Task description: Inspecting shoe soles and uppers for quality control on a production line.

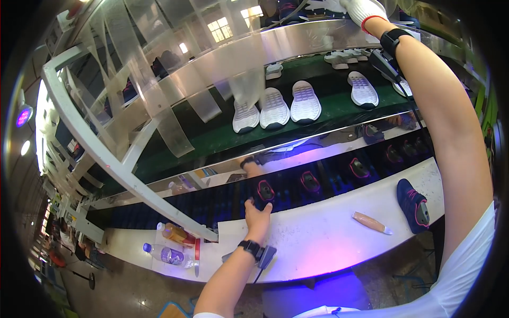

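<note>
My left hand (258, 216) is bare and reaches to the lower conveyor. Its thumb and fingers close round the near end of a dark shoe with pink trim (265, 190). My right hand (366, 9) wears a white knitted glove with a red cuff. It is stretched far up to the upper shelf at the top edge, where dark shoes are partly visible; its fingers are cut off or blurred into white shapes there. A dark blue shoe with pink laces (412, 205) lies on the white ledge at the right, beside a brush with a tan handle (372, 222).
White shoe soles (306, 103) lie on the green middle belt (212, 127). More dark shoes (309, 181) ride the lower conveyor. Clear plastic strips (175, 132) hang over a white metal frame (90, 132) at the left. Two bottles (164, 253) lie on the white ledge (297, 244).
</note>
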### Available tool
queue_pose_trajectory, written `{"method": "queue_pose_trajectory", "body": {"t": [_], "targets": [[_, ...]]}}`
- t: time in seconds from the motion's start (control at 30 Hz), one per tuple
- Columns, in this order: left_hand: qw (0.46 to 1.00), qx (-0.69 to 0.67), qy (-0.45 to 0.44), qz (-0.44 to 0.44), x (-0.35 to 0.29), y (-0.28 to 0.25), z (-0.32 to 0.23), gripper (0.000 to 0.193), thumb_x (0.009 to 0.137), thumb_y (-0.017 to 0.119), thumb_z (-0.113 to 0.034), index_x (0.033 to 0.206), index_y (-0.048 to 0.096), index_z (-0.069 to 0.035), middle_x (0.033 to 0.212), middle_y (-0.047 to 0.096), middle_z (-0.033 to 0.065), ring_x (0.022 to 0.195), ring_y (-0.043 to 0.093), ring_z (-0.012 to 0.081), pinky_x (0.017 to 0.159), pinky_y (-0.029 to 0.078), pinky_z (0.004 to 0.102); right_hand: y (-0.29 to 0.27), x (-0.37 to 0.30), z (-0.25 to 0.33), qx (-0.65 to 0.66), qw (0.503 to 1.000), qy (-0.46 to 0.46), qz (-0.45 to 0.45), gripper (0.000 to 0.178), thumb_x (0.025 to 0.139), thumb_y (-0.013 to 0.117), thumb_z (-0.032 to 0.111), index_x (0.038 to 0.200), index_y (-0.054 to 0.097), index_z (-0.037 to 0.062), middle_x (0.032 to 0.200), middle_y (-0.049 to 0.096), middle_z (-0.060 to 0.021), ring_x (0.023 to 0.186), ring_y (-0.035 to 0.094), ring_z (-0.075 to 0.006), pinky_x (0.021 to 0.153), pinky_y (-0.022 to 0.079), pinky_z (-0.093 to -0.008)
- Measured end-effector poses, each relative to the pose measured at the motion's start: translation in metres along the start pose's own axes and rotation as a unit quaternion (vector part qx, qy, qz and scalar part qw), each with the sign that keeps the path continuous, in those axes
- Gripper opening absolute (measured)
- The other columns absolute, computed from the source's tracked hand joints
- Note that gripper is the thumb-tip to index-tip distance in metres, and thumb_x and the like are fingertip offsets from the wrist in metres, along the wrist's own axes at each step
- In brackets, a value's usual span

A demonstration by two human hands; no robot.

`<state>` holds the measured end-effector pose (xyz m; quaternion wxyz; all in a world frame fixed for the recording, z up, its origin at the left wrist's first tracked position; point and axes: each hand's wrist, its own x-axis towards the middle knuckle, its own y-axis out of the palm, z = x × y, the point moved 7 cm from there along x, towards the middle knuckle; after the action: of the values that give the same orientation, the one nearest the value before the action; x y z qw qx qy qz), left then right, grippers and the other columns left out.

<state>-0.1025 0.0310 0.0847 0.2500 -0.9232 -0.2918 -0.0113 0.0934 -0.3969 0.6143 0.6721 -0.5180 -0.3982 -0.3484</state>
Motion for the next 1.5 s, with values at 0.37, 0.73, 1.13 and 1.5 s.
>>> {"method": "queue_pose_trajectory", "body": {"t": [0.37,0.73,1.13,1.5], "targets": [[0.976,0.098,-0.192,0.008,0.113,0.083,0.086,0.099,0.068,0.096,-0.044,0.135,0.045,0.009,0.128,0.069,0.0299,0.117,0.071,0.0381,0.101,0.056,0.043,0.033,-0.011,0.009,-0.025,0.994,-0.069,0.08,0.068,0.107,0.04,0.057,0.132,0.066,-0.001,0.141,0.063,-0.0267,0.139,0.054,-0.0422,0.116,0.042,-0.0505],[0.781,-0.473,-0.299,0.277,-0.123,0.047,-0.084,0.033,0.104,0.07,-0.02,0.129,0.062,0.0,0.12,0.073,0.0101,0.107,0.074,0.0228,0.099,0.06,0.0405,0.099,-0.259,0.283,0.235,0.844,-0.29,0.386,0.039,0.101,0.056,0.036,0.121,0.073,0.0078,0.122,0.073,-0.0216,0.109,0.072,-0.0394,0.096,0.057,-0.0497],[0.965,0.131,0.133,0.183,-0.194,-0.035,-0.075,0.058,0.098,0.074,-0.02,0.146,0.054,0.005,0.144,0.06,0.0268,0.13,0.061,0.0416,0.111,0.049,0.0473,0.092,-0.241,0.142,0.072,0.903,-0.341,0.253,0.031,0.099,0.068,0.031,0.121,0.07,0.0105,0.118,0.073,-0.0117,0.105,0.071,-0.0355,0.088,0.058,-0.0466],[0.89,0.25,0.25,0.287,-0.136,0.072,-0.131,0.045,0.095,0.07,-0.04,0.111,0.066,0.002,0.111,0.074,0.0252,0.104,0.072,0.0423,0.083,0.057,0.0521,-0.148,-0.381,0.023,0.513,0.826,-0.098,0.21,0.033,0.09,0.072,-0.004,0.122,0.064,0.0017,0.123,0.074,-0.017,0.104,0.07,-0.0217,0.095,0.053,-0.0331]]}}
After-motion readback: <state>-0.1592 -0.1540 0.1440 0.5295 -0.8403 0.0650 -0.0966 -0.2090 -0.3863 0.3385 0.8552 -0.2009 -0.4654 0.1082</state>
